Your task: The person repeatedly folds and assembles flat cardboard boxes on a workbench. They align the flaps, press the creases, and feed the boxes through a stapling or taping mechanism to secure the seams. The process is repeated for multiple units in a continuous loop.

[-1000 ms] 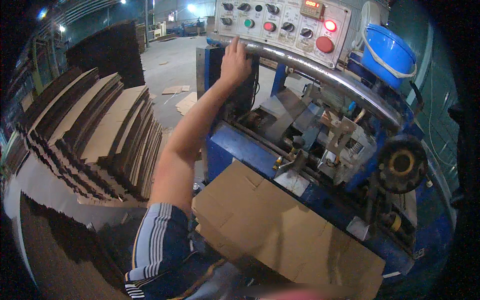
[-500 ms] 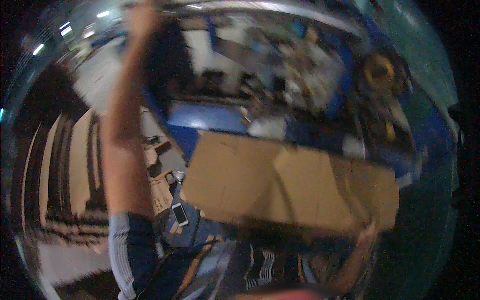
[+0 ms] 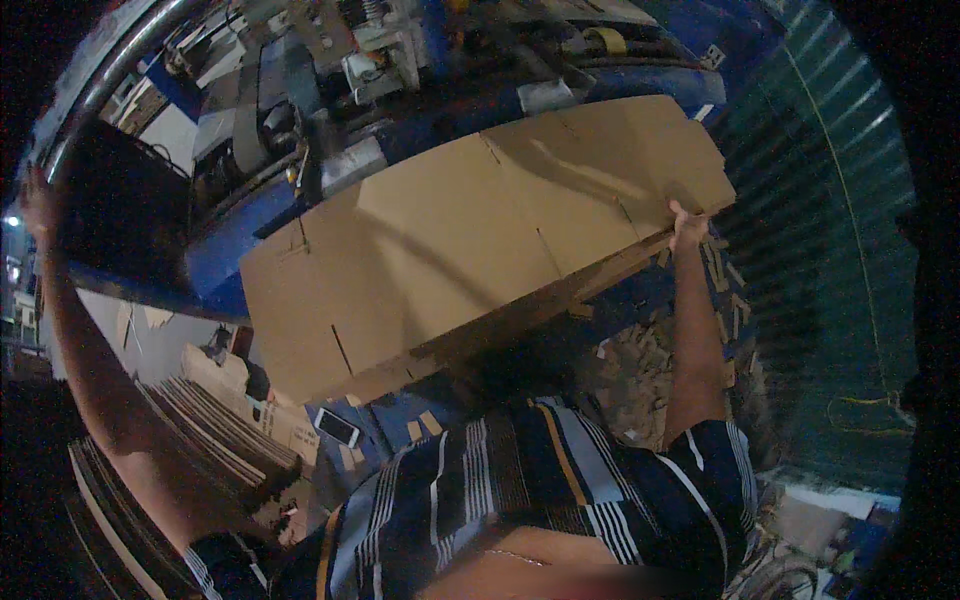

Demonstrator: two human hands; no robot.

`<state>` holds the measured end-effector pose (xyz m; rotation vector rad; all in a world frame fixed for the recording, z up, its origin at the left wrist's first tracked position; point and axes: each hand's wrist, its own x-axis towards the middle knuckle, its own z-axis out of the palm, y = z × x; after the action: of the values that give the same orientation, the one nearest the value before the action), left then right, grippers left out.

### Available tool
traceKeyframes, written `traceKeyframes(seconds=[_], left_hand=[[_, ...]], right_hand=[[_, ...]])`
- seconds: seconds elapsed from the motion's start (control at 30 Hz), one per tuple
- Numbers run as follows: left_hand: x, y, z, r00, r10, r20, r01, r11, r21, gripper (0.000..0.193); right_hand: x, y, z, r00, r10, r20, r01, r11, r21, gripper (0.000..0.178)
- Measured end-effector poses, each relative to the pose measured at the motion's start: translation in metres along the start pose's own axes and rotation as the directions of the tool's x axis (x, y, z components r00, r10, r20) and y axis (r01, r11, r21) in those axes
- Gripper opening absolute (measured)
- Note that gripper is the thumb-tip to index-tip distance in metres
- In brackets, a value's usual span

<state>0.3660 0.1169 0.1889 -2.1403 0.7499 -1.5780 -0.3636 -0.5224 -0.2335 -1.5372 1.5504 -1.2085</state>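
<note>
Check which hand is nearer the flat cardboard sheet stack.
Right. The right hand grips the cardboard sheet stack at its right edge. The left hand is raised far off to the left, apart from it, by the blue machine.

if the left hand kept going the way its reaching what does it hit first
Probably the curved metal rail of the blue machine: the left hand stretches up along the picture's left edge, just below that rail. Depth is unclear here, so it may already be touching something.

dim bluish light, fisheye-bent edges, dark rim, slight blur.
</note>
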Motion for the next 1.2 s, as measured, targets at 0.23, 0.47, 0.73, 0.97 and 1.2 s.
traceKeyframes(seconds=[0.23, 0.47, 0.73, 0.97, 1.2], left_hand=[[-0.280, 0.193, -0.164, 0.902, -0.097, 0.421, 0.392, 0.590, -0.706, 0.045], [-0.410, 0.265, -0.267, 0.501, -0.298, 0.812, 0.833, 0.419, -0.361, 0.050], [-0.388, 0.258, -0.279, 0.179, -0.307, 0.935, 0.983, 0.082, -0.161, 0.042], [-0.348, 0.281, -0.317, 0.055, -0.384, 0.922, 0.484, -0.797, -0.361, 0.041], [-0.322, 0.338, -0.311, 0.008, 0.009, 1.000, 0.028, -1.000, 0.009, 0.044]], right_hand=[[0.036, 0.050, -0.019, 0.992, -0.103, 0.067, 0.091, 0.983, 0.162, 0.051], [0.047, 0.040, -0.015, 0.950, -0.230, 0.209, 0.243, 0.969, -0.037, 0.047], [0.002, -0.031, -0.031, 0.917, 0.199, 0.346, -0.308, 0.904, 0.295, 0.049], [0.017, -0.002, -0.041, 0.856, 0.231, 0.463, -0.422, 0.830, 0.365, 0.045], [-0.012, -0.002, -0.039, 0.920, -0.044, 0.390, -0.070, 0.960, 0.273, 0.046]])
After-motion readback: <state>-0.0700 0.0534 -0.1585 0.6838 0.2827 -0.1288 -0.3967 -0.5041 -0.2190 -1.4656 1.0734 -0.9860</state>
